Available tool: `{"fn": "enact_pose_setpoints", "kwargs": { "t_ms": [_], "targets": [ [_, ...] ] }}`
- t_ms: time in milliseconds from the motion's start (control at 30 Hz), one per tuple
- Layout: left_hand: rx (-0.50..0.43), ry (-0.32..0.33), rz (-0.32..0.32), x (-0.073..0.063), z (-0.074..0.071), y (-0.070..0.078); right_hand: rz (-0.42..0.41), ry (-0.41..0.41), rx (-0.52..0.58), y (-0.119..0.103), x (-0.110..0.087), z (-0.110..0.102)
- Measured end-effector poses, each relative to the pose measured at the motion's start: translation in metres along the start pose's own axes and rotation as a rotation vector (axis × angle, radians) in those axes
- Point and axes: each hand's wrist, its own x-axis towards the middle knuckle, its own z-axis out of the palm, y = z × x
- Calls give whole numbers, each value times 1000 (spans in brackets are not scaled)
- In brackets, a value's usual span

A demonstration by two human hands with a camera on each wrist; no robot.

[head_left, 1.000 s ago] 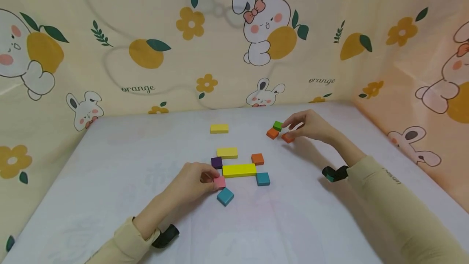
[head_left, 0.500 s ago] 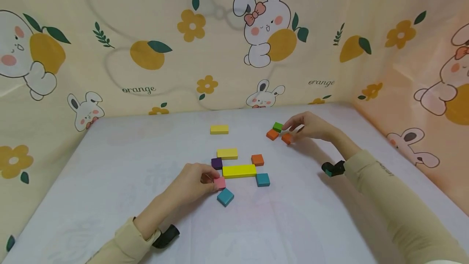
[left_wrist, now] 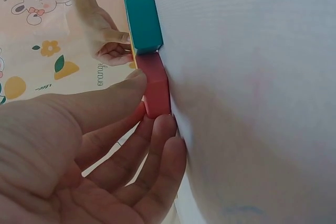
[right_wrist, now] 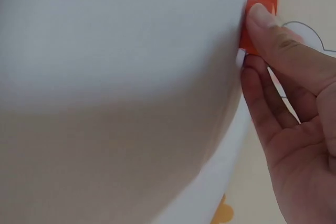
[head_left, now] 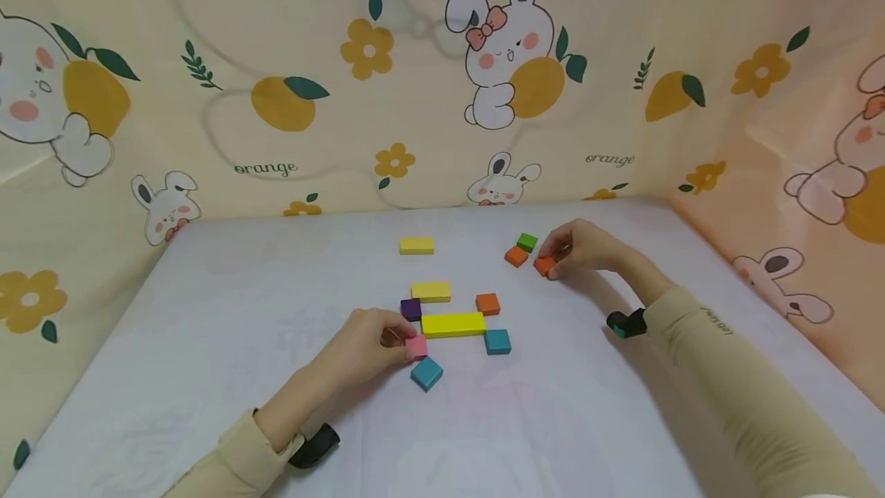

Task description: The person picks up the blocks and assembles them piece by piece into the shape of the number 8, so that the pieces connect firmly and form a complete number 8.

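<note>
My left hand [head_left: 369,344] pinches a pink block [head_left: 416,346] between thumb and fingers, at the left front corner of the long yellow block [head_left: 452,324]. In the left wrist view that pink block [left_wrist: 156,87] lies end to end with a teal one [left_wrist: 145,23]. Farther back on the right, my right hand [head_left: 584,246] pinches an orange block [head_left: 545,266]. The right wrist view has the thumb on the face of this orange block [right_wrist: 251,27], with a second one just behind. Beside it in the head view are another orange block [head_left: 516,256] and a green block [head_left: 528,242].
Around the long yellow block sit a purple block [head_left: 411,310], a shorter yellow block [head_left: 431,292], an orange block [head_left: 488,303] and two teal blocks, one turned cornerwise [head_left: 427,373]. Another yellow block [head_left: 416,245] lies farther back. A patterned cloth wall [head_left: 332,137] rises behind the table.
The right hand's fingers have drawn away from the green block and closed round the nearer orange block, which has shifted slightly toward me. The left hand has stayed on the pink block.
</note>
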Motion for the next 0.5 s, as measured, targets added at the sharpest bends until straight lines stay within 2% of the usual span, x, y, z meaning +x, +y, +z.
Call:
{"fn": "enact_pose_setpoints", "kwargs": {
  "t_ms": [167, 500],
  "targets": [
    [7, 8, -1, -1, 0, -2, -22, 8, 0, -3, 1, 3],
    [-3, -8, -12, 1, 1, 1, -14, 6, -17, 1, 0, -1]
  ]
}}
